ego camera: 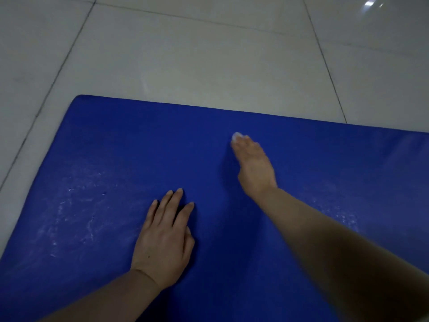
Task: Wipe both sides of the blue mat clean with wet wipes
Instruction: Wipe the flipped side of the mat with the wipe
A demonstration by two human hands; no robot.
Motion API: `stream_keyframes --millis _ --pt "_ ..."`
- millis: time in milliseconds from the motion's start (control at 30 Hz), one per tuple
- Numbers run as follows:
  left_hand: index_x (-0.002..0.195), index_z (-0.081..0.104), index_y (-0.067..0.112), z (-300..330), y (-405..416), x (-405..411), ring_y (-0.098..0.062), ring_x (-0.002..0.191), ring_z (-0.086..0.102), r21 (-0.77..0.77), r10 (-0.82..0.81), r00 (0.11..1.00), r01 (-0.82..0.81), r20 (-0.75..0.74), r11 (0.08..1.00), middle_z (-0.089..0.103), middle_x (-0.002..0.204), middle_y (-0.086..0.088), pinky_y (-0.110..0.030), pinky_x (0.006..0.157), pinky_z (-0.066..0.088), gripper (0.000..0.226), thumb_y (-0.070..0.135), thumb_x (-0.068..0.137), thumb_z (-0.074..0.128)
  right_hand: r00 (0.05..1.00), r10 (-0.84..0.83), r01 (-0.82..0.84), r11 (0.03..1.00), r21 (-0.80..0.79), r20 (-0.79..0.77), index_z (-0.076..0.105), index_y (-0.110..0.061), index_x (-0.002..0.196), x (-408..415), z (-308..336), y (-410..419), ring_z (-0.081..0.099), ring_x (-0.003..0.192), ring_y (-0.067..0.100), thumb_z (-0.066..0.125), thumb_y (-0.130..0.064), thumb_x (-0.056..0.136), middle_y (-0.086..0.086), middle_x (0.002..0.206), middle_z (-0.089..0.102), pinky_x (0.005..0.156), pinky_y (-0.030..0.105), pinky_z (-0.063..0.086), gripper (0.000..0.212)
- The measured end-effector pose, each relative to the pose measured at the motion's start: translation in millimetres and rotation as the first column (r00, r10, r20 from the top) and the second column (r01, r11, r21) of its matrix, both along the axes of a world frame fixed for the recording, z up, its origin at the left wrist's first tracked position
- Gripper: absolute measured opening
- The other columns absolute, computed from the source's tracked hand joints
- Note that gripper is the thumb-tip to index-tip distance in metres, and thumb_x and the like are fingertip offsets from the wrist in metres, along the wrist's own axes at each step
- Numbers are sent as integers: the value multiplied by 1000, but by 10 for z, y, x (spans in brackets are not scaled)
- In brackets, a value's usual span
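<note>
Head view shows our flat blue foam mat [232, 228] on the pale tiled floor [185, 54]. Right hand [254, 168] presses a white wet wipe [236, 136] under extended fingers; left hand [164, 238], fingers slightly spread, steadies it. We should overlap strokes toward the whitish smears [76, 217].

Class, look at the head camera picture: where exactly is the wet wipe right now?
The wet wipe is under the fingertips of the right hand, pressed on the blue mat near its far edge, ahead and right of the flat left hand.
</note>
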State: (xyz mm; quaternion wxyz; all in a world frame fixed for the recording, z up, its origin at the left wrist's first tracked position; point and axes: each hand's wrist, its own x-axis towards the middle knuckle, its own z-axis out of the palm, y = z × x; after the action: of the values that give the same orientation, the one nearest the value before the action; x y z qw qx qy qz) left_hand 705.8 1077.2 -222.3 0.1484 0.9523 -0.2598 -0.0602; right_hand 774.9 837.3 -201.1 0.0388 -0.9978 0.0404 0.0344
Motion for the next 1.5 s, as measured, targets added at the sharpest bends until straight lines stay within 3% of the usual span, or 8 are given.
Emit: stream_keyframes --millis 133,400,533,633,833,1033,1300,1500 --pt "128 57 11 -12 5 -10 -26 139 31 -16 3 1000 -3 -8 1000 41 147 -13 -44 113 18 50 27 87 33 948 -315 316 949 -16 43 17 -6 150 -70 32 -568 18 143 27 42 9 87 10 157 17 118 34 13 69" --pt "105 66 9 149 -596 580 -34 120 52 -187 90 996 -85 17 979 54 127 -16 -58 102 41 39 1 67 71 927 -372 362 922 138 54 13 -13 152 -117 -100 -624 2 147 18 38 13 87 -1 160 7 120 28 2 75" --pt "144 38 16 239 -1099 1125 -25 147 15 -43 118 993 -119 -27 992 20 157 -10 -45 120 6 50 21 96 47 929 -361 345 926 155 84 12 -14 152 -115 -149 -647 0 147 16 37 11 89 -3 160 6 119 27 -1 73" --pt "147 34 15 115 -1127 1191 -25 148 12 31 131 991 -130 -21 991 18 159 -11 -44 121 3 52 27 97 37 914 -395 382 915 127 97 10 -13 152 -111 -143 -640 0 147 17 37 10 87 -2 160 7 117 29 -6 74" --pt "123 61 10 29 -1142 1221 -31 130 46 3 129 991 -129 32 992 52 137 -16 -51 111 30 54 30 84 30 946 -301 306 952 -28 119 52 5 129 234 -190 -507 51 124 38 71 11 57 21 133 54 107 49 33 75" --pt "125 59 12 -4 -1129 1245 -28 132 39 -22 122 991 -120 64 992 50 139 -16 -43 115 19 52 31 84 32 985 173 -175 980 96 31 1 -11 152 914 -58 -6 -5 147 20 36 -3 95 3 160 1 114 28 -11 67" --pt "123 62 12 10 -1148 1255 -31 129 48 -8 131 987 -131 88 991 53 136 -15 -52 110 28 53 30 83 31 968 -246 244 969 48 48 27 -14 149 811 136 -792 20 144 23 40 10 88 9 152 32 116 29 15 67" --pt "125 60 13 -5 -1136 1244 -28 132 42 2 135 987 -136 85 991 50 139 -14 -48 113 30 54 30 83 30 995 94 -97 980 176 29 19 -17 151 1064 33 -289 18 143 18 39 8 91 2 155 26 115 23 8 69"
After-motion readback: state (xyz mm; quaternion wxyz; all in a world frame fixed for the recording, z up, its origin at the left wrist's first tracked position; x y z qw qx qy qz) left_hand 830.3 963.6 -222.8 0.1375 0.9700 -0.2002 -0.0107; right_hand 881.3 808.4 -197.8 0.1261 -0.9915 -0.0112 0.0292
